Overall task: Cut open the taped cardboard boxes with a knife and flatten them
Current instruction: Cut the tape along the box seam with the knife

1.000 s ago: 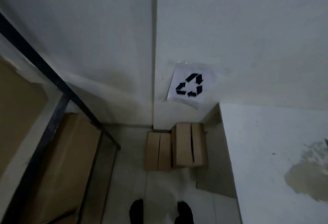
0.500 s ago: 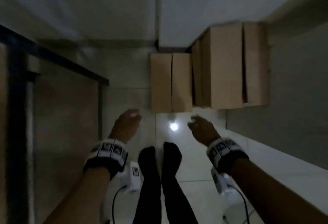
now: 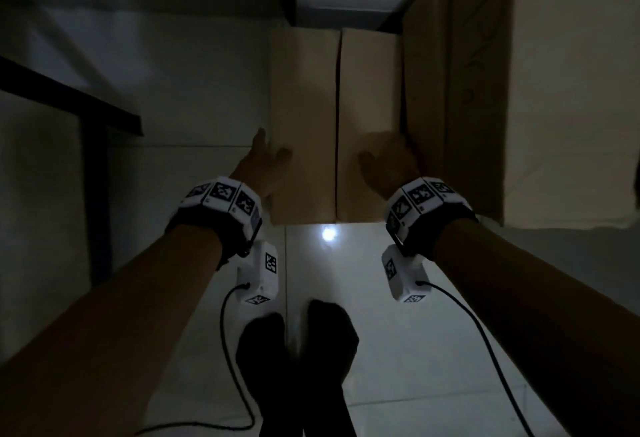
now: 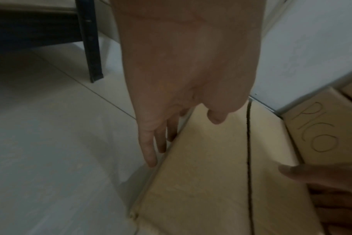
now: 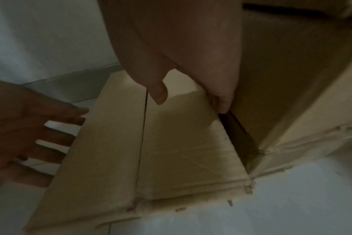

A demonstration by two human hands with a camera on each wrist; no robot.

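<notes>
Slide your open left hand [image 3: 263, 163] and open right hand [image 3: 388, 159], fingers straight, down both sides of the small brown cardboard box [image 3: 332, 97] before lifting.

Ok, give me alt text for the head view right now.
Both hands reach down to the smaller cardboard box on the floor: left hand at its left edge, right hand at its right edge beside a taller box. No knife shows.

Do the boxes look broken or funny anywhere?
A little. The small box has frayed, torn corners along its near edge, and the big box beside it is ragged at its bottom corner. Otherwise the boxes look whole, flaps closed.
</notes>
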